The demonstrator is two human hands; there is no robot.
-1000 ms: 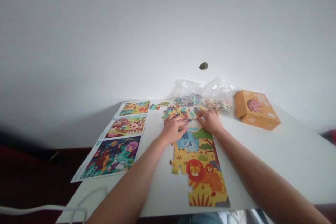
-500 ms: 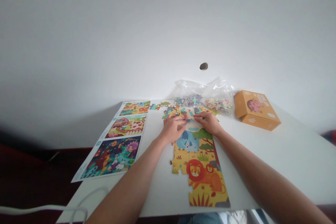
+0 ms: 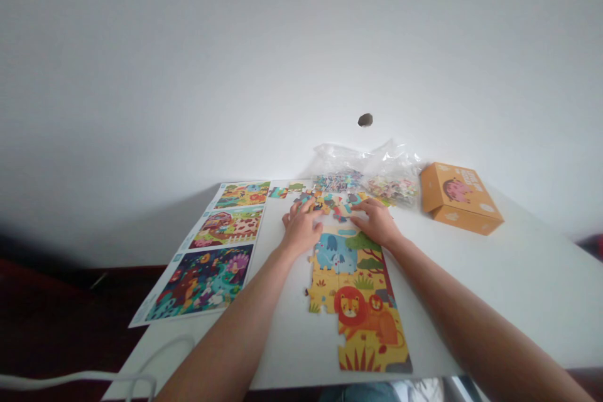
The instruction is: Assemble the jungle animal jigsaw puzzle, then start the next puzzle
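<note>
In the head view, my left hand [image 3: 301,230] rests with spread fingers on the near left of a heap of loose jigsaw pieces [image 3: 327,203]. My right hand [image 3: 377,223] lies flat on the table, its fingertips at the heap's right side. No piece shows clearly in either hand, though the right fingers could hide a small one. Just below both hands lies a part-built animal jigsaw [image 3: 353,301] showing an elephant, trees and lions. Its outline is ragged, and its far edge nearly meets the heap.
A printed sheet of several puzzle pictures [image 3: 202,279] lies at the left on the white table [image 3: 494,282]. Clear plastic bags of pieces [image 3: 391,179] and an orange box [image 3: 459,198] stand at the back. A white cord [image 3: 80,379] crosses the lower left.
My left hand has shifted left and its fingers have spread wider. My right hand has barely moved. The jigsaw and the heap look unchanged.
</note>
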